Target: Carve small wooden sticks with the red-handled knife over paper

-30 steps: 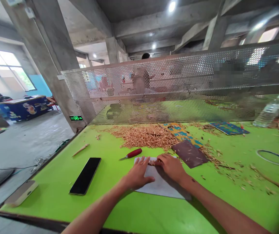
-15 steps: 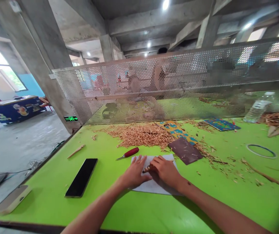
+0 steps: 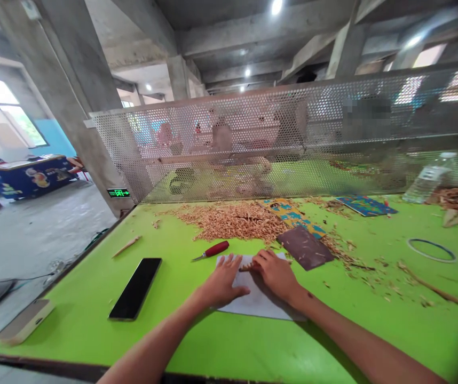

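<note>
A white sheet point(image 3: 261, 301) lies on the green table in front of me. My left hand point(image 3: 224, 280) rests flat on the sheet's left part, fingers stretched out and thumb apart. My right hand point(image 3: 275, 273) is closed on a thin carved wooden stick point(image 3: 246, 268), pressed down on the sheet. The stick's tip sticks out toward my left hand; most of it is hidden under my fingers. Just beyond my left hand lies a carving knife point(image 3: 215, 249) with a red handle.
Wood shavings point(image 3: 237, 221) are heaped behind the hands. A brown sheet point(image 3: 306, 248), a black phone point(image 3: 135, 288), a pale phone-like object point(image 3: 24, 321), a slim wooden piece point(image 3: 127, 246), a ring point(image 3: 431, 249) and a plastic bottle point(image 3: 429, 178) lie or stand around. A perforated metal screen point(image 3: 213, 144) closes the back.
My right hand has slid slightly away from me across the sheet with the wooden stick, which now lies more level. My left hand stays put. A person behind the screen has moved.
</note>
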`<action>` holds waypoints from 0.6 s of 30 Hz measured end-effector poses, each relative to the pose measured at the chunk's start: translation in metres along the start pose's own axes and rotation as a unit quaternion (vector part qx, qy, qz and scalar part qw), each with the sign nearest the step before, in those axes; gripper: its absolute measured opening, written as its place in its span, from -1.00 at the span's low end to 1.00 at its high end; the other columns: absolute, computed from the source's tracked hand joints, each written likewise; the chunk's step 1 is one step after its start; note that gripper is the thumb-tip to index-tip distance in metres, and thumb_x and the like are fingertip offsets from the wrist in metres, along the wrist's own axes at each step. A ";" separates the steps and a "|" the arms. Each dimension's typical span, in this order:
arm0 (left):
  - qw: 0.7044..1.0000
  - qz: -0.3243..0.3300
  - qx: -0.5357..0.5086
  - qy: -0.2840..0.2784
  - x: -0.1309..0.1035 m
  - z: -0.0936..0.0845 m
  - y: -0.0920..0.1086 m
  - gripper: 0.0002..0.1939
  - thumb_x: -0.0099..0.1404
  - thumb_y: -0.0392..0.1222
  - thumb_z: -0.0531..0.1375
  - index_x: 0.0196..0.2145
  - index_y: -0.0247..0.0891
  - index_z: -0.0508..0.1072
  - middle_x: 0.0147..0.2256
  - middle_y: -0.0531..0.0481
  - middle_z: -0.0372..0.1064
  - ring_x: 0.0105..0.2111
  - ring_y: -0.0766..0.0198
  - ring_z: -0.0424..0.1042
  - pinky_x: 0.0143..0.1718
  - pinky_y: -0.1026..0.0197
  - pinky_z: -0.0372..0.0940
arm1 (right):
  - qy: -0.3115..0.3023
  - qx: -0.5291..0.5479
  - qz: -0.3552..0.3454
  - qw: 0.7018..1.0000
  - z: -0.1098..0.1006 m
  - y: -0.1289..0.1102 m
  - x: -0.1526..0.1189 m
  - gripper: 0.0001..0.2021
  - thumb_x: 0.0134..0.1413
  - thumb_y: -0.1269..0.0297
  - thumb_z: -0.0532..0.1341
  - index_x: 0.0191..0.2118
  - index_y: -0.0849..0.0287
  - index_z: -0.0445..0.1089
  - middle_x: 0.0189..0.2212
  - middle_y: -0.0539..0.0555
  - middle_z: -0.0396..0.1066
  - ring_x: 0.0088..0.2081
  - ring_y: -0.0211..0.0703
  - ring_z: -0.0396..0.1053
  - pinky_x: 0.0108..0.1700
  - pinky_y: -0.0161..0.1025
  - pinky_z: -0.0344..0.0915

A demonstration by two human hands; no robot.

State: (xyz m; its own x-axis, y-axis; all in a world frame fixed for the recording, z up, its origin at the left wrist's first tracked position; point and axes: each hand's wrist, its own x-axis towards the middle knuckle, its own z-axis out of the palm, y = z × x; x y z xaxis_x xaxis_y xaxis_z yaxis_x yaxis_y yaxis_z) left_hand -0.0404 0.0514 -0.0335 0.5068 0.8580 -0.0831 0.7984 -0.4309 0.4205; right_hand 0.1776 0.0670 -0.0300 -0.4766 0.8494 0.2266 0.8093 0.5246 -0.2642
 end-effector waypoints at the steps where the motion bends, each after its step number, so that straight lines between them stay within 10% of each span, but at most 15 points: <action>1: 1.000 -0.002 0.002 -0.002 0.000 0.000 0.001 0.00 0.32 0.18 0.27 0.47 -0.43 -0.03 0.45 -0.41 -0.13 0.48 -0.17 -0.19 0.47 -0.24 -0.28 | -0.011 0.009 -0.019 1.000 -0.001 0.000 0.000 -0.79 0.43 0.31 0.09 -0.16 0.15 0.49 -0.12 0.11 0.46 -0.03 -0.07 0.35 -0.09 -0.23 0.20; 18: 1.000 0.006 0.008 0.010 0.004 0.003 -0.005 -0.05 0.33 0.13 0.25 0.47 -0.36 -0.02 0.45 -0.37 -0.09 0.48 -0.19 -0.20 0.46 -0.27 -0.25 | 0.008 -0.012 0.019 1.000 0.000 0.001 0.002 -0.77 0.44 0.27 0.09 -0.14 0.14 0.50 -0.11 0.12 0.46 -0.01 -0.05 0.32 -0.06 -0.22 0.21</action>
State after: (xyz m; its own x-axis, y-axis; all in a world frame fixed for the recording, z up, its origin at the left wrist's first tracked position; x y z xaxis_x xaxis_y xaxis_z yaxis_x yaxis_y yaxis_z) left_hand -0.0413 0.0556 -0.0385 0.5098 0.8582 -0.0602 0.7974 -0.4451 0.4075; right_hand 0.1772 0.0690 -0.0296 -0.4392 0.8678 0.2323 0.8349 0.4898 -0.2510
